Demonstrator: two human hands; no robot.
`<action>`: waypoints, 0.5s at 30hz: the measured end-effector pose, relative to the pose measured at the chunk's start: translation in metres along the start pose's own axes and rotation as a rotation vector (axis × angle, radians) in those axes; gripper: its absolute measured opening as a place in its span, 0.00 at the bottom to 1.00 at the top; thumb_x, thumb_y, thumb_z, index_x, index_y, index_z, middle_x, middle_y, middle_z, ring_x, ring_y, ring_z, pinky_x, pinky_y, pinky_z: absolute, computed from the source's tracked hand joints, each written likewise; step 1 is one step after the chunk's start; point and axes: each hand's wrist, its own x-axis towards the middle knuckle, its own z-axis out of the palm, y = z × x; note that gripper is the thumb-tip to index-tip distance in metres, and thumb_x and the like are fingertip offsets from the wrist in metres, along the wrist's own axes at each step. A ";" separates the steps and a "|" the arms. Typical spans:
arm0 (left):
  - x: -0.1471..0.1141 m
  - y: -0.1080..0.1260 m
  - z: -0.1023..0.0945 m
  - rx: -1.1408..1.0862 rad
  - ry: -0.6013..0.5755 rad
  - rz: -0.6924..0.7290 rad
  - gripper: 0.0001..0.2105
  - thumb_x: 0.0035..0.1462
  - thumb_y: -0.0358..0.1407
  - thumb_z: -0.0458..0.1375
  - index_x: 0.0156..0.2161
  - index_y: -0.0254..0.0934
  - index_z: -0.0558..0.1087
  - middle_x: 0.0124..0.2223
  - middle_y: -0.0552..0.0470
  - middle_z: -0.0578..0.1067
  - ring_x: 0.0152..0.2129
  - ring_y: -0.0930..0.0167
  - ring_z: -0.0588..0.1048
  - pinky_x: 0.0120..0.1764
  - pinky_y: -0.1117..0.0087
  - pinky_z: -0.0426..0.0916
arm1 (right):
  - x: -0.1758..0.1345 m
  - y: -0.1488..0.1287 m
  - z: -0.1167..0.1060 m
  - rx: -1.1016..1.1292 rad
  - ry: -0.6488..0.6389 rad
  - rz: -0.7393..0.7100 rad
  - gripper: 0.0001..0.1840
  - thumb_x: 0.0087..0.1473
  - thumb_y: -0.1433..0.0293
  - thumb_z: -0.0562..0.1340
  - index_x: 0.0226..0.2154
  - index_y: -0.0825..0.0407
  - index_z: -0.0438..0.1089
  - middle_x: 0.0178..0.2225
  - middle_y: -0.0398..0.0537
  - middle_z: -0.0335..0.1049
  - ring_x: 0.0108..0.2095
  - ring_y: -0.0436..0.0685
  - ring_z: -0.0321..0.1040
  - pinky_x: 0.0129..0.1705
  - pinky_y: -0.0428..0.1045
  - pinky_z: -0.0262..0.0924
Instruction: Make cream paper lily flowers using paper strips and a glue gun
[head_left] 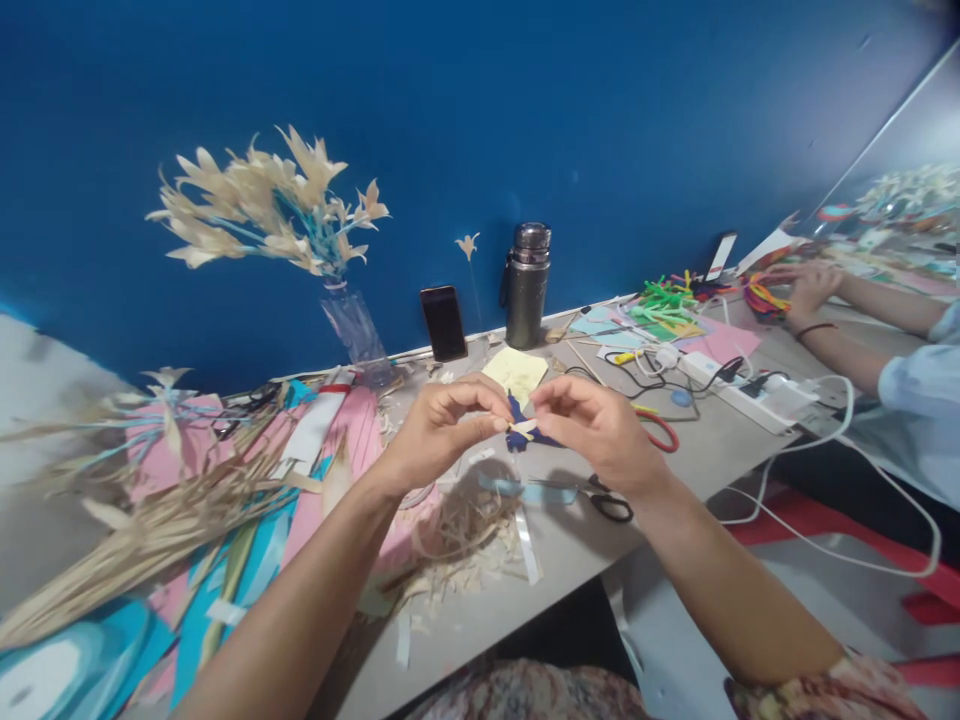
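My left hand [442,425] is closed in a pinch on a small pale cream strip [523,428], which looks like dried husk. From the other side, the thumb and fingertips of my right hand [611,435] pinch the same piece. Just behind the fingertips is a dark blue object [514,410] whose kind I cannot make out. Beyond it lies a pale yellow paper pad [517,372]. Below my hands a light blue strip [536,492] lies on the grey table [570,545], with black-handled scissors [611,505] near my right wrist.
Husk flowers fill a clear bottle [356,330] at the left. A phone [443,322] and steel flask [528,290] stand by the wall. Husk bundles [150,540] and shavings [450,565] lie left; a power strip [739,393] and cables right. Another person's hands [810,285] hold colourful strands.
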 end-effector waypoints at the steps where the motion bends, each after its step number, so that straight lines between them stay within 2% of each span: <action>1: 0.000 0.001 -0.001 -0.025 0.010 -0.004 0.05 0.55 0.34 0.68 0.31 0.34 0.81 0.34 0.48 0.80 0.32 0.70 0.76 0.38 0.70 0.71 | 0.001 0.003 -0.002 0.043 0.029 -0.026 0.08 0.51 0.70 0.71 0.37 0.50 0.76 0.33 0.43 0.73 0.31 0.50 0.67 0.33 0.46 0.63; 4: 0.000 0.004 0.000 -0.098 -0.012 -0.079 0.05 0.55 0.33 0.68 0.31 0.33 0.81 0.31 0.49 0.80 0.29 0.72 0.76 0.36 0.71 0.71 | 0.002 0.010 -0.006 0.207 0.049 -0.086 0.08 0.53 0.68 0.72 0.36 0.48 0.75 0.32 0.41 0.70 0.28 0.48 0.63 0.31 0.46 0.59; 7: 0.000 0.002 0.006 -0.152 -0.013 -0.145 0.05 0.53 0.33 0.70 0.30 0.32 0.81 0.30 0.49 0.80 0.28 0.72 0.76 0.35 0.72 0.71 | 0.003 0.015 -0.006 0.306 -0.009 -0.121 0.08 0.53 0.67 0.72 0.36 0.48 0.75 0.30 0.41 0.68 0.27 0.49 0.61 0.29 0.46 0.57; 15: 0.000 -0.007 0.008 -0.234 0.076 -0.207 0.05 0.49 0.33 0.72 0.30 0.33 0.83 0.27 0.49 0.82 0.26 0.71 0.78 0.36 0.71 0.72 | 0.002 0.016 -0.008 0.176 -0.106 -0.248 0.06 0.58 0.71 0.69 0.39 0.47 0.75 0.33 0.43 0.70 0.32 0.51 0.65 0.34 0.47 0.62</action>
